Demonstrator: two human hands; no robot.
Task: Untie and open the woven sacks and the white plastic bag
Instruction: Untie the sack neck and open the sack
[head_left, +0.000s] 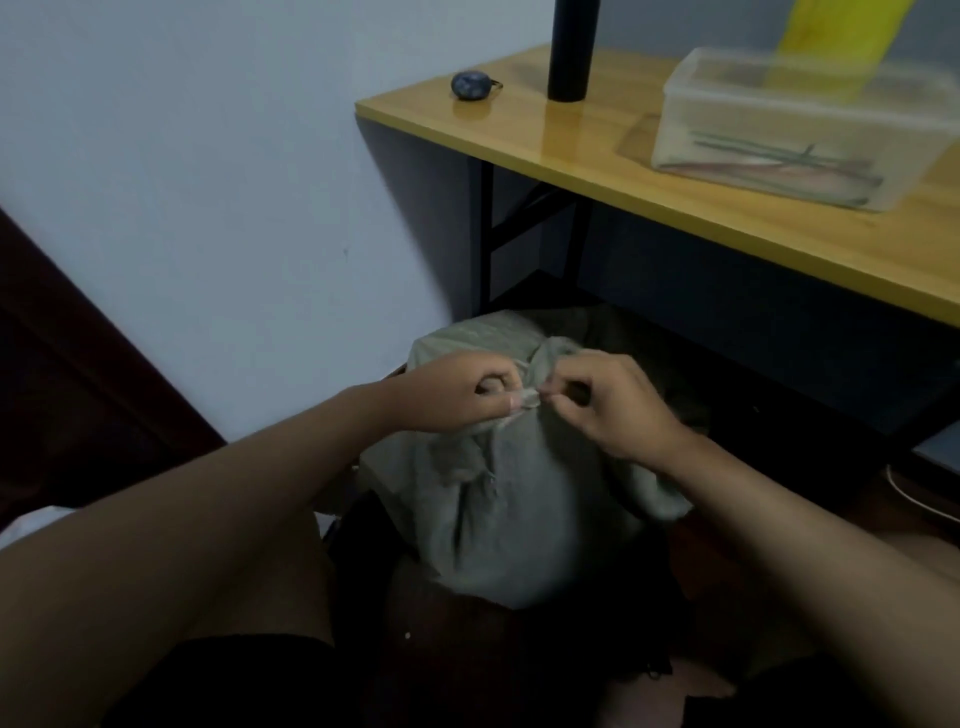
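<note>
A grey-green woven sack (498, 509) stands on the floor between my knees, its neck bunched and tied at the top. My left hand (457, 397) pinches a pale tie string (527, 399) at the neck, fingers curled. My right hand (608, 402) pinches the other end of the same string just to the right, thumb against forefinger. The hands nearly touch over the knot. A second bulge of sack cloth (467, 338) shows behind the hands. No white plastic bag is visible.
A yellow-topped table (623, 161) with black legs stands to the right, above the sack. On it are a clear plastic box (795, 124), a black cylinder (571, 52) and a small dark blue object (470, 85). A pale wall is on the left.
</note>
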